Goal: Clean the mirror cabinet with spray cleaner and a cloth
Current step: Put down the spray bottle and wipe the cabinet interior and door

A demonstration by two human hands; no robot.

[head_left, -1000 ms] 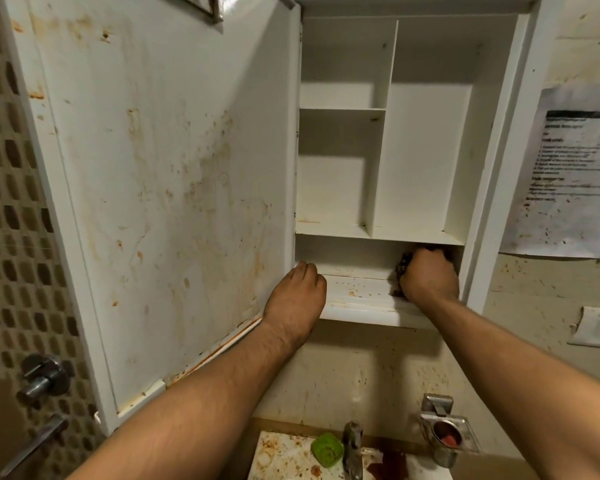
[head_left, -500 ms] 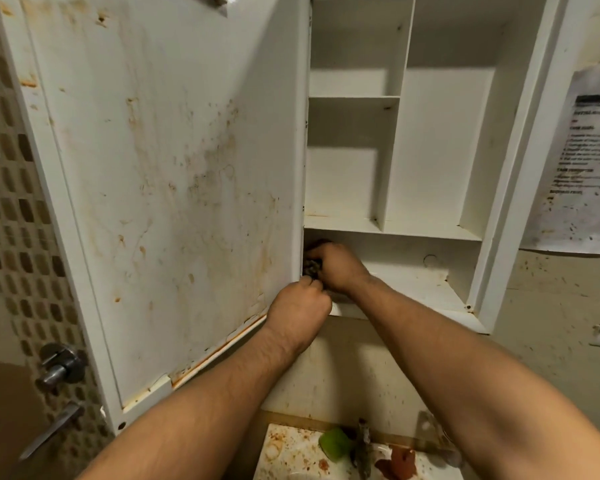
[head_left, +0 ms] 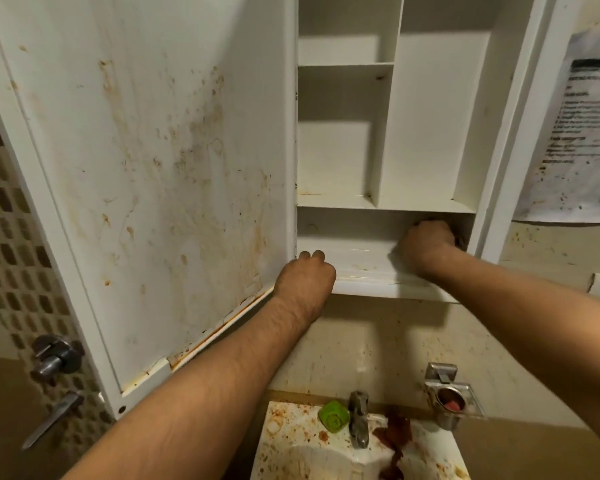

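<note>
Stained wall [head_left: 378,341], rust-flecked cabinet door [head_left: 153,168] gripped by left hand [head_left: 303,282], right hand [head_left: 426,240] tight around cloth [head_left: 460,240] on bottom shelf [head_left: 354,259].

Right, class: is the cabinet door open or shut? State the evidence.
Open. The door is swung out left, showing its stained inner face, and the shelves inside are exposed.

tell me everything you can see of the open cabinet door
The cabinet door is a flat white panel with a raised border, swung open to the left of the cabinet, inner face toward the camera. Brown and orange stains spatter most of it, with rusty grime along the bottom edge, where the trim looks cracked. The left hand rests at its lower hinge-side corner, fingers curled; its exact grip is unclear.
</note>
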